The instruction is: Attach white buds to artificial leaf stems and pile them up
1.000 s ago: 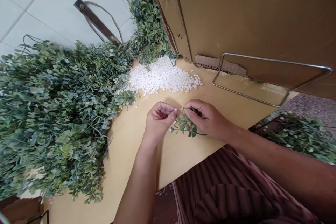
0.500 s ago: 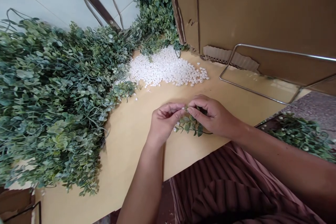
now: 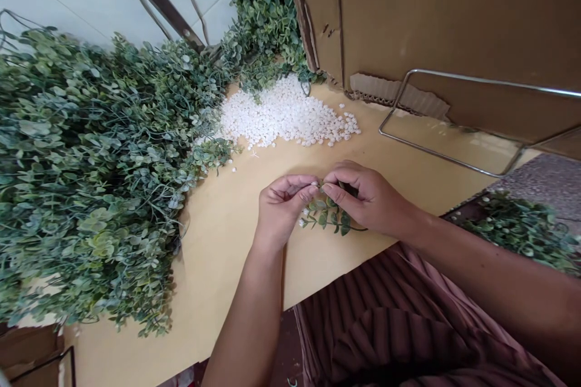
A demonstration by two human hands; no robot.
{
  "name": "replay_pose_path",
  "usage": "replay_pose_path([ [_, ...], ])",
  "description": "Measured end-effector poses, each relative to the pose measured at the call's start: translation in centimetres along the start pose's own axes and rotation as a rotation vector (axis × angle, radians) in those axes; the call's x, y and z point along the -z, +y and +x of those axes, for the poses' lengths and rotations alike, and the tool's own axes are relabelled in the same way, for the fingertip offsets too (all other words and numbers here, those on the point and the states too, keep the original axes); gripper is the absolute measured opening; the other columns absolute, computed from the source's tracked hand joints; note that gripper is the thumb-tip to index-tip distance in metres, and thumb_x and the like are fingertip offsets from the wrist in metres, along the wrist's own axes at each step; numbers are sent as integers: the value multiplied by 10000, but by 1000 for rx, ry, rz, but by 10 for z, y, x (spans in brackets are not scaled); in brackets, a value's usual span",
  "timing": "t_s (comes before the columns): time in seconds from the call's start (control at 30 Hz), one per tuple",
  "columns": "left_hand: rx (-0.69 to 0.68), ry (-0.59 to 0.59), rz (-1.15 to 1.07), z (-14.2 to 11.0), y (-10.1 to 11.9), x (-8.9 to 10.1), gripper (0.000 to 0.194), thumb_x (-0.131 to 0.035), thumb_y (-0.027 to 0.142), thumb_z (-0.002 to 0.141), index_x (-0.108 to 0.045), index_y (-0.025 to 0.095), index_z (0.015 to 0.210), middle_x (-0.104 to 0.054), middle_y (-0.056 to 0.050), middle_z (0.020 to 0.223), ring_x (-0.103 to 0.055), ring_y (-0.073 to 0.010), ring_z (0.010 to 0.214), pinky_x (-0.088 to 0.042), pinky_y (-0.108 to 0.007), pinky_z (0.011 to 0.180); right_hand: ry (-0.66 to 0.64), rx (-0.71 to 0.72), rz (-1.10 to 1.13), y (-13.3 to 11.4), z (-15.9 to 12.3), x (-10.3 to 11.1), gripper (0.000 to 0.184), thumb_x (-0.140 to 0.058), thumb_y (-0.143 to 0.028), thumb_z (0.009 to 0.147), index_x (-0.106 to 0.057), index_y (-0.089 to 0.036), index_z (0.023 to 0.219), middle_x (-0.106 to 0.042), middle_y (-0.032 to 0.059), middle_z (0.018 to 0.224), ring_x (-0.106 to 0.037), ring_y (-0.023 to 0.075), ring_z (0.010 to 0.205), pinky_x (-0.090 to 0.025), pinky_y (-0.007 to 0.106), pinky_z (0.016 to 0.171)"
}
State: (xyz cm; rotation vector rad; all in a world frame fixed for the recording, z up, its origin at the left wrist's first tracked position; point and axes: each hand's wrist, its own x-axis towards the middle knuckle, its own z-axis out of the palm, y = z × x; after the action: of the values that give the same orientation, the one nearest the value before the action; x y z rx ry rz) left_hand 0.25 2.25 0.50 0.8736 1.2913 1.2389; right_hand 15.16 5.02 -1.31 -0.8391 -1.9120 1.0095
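Note:
Between thumb and forefinger, my left hand point(image 3: 285, 208) pinches a small white bead-like piece point(image 3: 314, 184). My right hand point(image 3: 358, 196) is closed on a sprig of artificial greenery point(image 3: 333, 217), whose leaves and stem hang below the fingers. The fingertips of both hands nearly meet, with the white piece at the sprig's tip. Other white bits show at the ends of the sprig's lower twigs. Beyond the hands lies a heap of small white pieces point(image 3: 281, 115) on the tan tabletop sheet point(image 3: 231, 236).
A large mound of artificial greenery point(image 3: 100, 175) covers the left side, and more greenery point(image 3: 263, 6) stands at the back. A cardboard box point(image 3: 436, 18) rises at the back right, behind a bent metal wire frame point(image 3: 440, 159). Leafy sprigs point(image 3: 521, 230) lie low on the right.
My left hand has brought the white piece rightward against the sprig's tip held by my right hand. The gap between the fingertips has closed. The view has shifted slightly.

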Motion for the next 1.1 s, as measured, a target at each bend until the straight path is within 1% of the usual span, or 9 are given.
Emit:
replay_pose_path([
  [0.17,-25,6,1,0,-1,2,198,-819,212,510,-696,174,660,-690,16,613,-594,-60,512,-484,-162,524,10,5,3,0,0,0,183,-472,-188,836,-509,-171,657,-489,4,621,-458,133,649,-372,261,628],
  [0.47,24,26,32,0,-1,1,232,-827,258,488,-700,165,657,-684,11,575,-595,-72,494,-486,-178,514,20,5,6,1,-1,-1,177,-473,-198,836,-511,-174,665,-504,9,625,-469,141,661,-373,273,641],
  [0.73,35,44,51,0,-1,1,225,-824,258,491,-707,165,659,-690,1,580,-605,-87,507,-498,-198,531,18,-11,-24,0,0,1,184,-475,-199,826,-493,-184,644,-501,7,612,-470,143,647,-375,278,630],
  [1.1,29,43,57,1,-1,0,219,-830,251,479,-712,170,646,-691,5,581,-603,-82,515,-510,-196,549,12,-9,-45,0,-1,1,179,-473,-184,814,-495,-173,636,-485,10,604,-458,144,640,-369,281,626],
])
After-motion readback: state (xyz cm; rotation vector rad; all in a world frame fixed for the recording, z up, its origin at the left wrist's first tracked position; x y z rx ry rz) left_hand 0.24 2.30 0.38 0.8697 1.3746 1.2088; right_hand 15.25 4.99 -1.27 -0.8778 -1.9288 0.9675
